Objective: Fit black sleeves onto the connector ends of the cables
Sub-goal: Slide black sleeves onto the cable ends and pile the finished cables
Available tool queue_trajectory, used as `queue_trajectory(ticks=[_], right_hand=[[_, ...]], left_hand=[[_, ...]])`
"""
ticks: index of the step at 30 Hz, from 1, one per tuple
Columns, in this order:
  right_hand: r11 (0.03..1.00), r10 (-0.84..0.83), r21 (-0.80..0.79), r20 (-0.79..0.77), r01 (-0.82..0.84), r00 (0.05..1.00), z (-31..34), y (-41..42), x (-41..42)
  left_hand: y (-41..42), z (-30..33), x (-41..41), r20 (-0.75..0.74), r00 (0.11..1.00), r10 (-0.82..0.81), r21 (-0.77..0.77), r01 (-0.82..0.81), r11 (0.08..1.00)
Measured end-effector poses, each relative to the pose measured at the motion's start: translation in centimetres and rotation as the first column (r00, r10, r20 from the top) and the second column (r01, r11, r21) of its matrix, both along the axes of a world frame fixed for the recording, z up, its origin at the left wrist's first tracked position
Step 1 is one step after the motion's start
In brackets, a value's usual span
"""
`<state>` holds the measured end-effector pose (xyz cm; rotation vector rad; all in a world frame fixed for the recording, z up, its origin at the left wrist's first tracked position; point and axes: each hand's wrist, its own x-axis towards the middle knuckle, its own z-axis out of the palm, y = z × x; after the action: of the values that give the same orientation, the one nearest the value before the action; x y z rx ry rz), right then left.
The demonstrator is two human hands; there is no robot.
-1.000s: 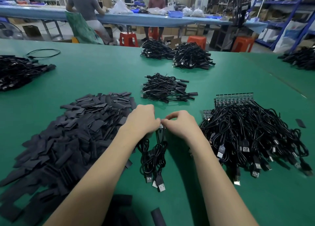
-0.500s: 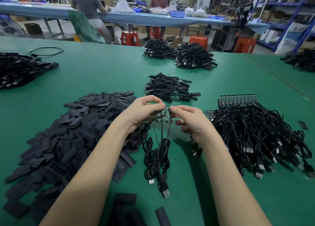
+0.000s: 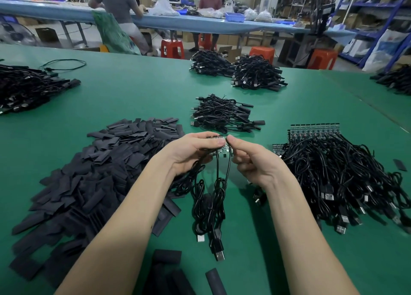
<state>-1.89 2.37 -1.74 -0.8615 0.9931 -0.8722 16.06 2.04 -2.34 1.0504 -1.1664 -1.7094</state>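
A strip of small boards [image 3: 219,144] with cables [image 3: 212,196] hanging from it is held above the counter [image 3: 138,98] — pinched at its top edge by the left hand [image 3: 191,152] and by the right hand [image 3: 251,159], thumb against forefinger. No sleeve is held yet; the step seems to be splitting one board off. Next, a sleeve must be taken from the pile [image 3: 93,174] at left and slid over a freed end — fine alignment is called for.

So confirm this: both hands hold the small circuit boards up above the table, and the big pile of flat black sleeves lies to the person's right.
Not quite. In the head view the pile of sleeves lies to the person's left; loose cables are heaped on the right. Both hands, left and right, do hold the boards up.
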Motion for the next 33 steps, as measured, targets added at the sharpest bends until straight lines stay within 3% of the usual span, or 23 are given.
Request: queue_trajectory(ticks=[3,5,9,12,14,16,17,19,21,23,28,33], right_hand=[[0.998,-0.014,0.063,0.105,0.008,0.994,0.2,-0.1,0.1],[1.000,-0.027,0.011,0.036,0.027,0.999,0.3,-0.2,-0.4],[0.995,-0.042,-0.094,-0.087,0.034,0.995,0.7,-0.2,-1.4],[0.988,-0.105,-0.132,-0.155,0.085,0.982,0.8,-0.2,-1.3],[0.985,-0.130,-0.139,-0.171,0.106,0.977,0.7,-0.2,-1.1],[0.982,-0.152,-0.135,-0.161,0.131,0.975,0.7,-0.2,-1.0],[0.980,-0.169,-0.134,-0.151,0.149,0.974,0.8,-0.2,-0.9],[0.972,-0.211,-0.135,-0.131,0.193,0.969,0.7,-0.3,-0.7],[0.964,-0.243,-0.141,-0.125,0.225,0.962,0.6,-0.4,-0.5],[0.960,-0.262,-0.135,-0.120,0.246,0.958,0.5,-0.5,-0.3],[0.952,-0.302,-0.079,-0.067,0.297,0.951,0.4,-1.0,-0.7],[0.950,-0.291,-0.170,-0.163,0.263,0.943,0.3,-0.8,-0.4]], left_hand=[[-0.1,-0.2,0.0,-0.091,0.996,-0.002,0.014,0.003,1.000],[-0.2,-0.3,0.3,-0.058,0.998,-0.010,-0.001,0.010,1.000],[-0.5,-1.0,0.1,0.251,0.956,0.155,-0.114,-0.130,0.985],[-0.7,-1.7,-0.5,0.559,0.779,0.284,-0.332,-0.104,0.938],[-0.6,-2.0,-0.7,0.723,0.586,0.366,-0.449,-0.004,0.894],[-0.4,-2.1,-1.0,0.751,0.400,0.526,-0.591,0.050,0.805],[-0.3,-2.1,-1.2,0.694,0.392,0.604,-0.668,0.035,0.744],[-0.2,-1.9,-2.2,0.496,0.554,0.669,-0.731,-0.150,0.666],[-0.1,-1.6,-3.6,0.293,0.773,0.563,-0.547,-0.347,0.762],[0.2,-1.9,-4.9,0.153,0.904,0.399,-0.343,-0.330,0.880],[0.9,-2.3,-5.5,-0.098,0.959,0.266,-0.208,-0.281,0.937],[1.1,-2.4,-4.9,-0.155,0.974,0.164,-0.159,-0.188,0.969]])
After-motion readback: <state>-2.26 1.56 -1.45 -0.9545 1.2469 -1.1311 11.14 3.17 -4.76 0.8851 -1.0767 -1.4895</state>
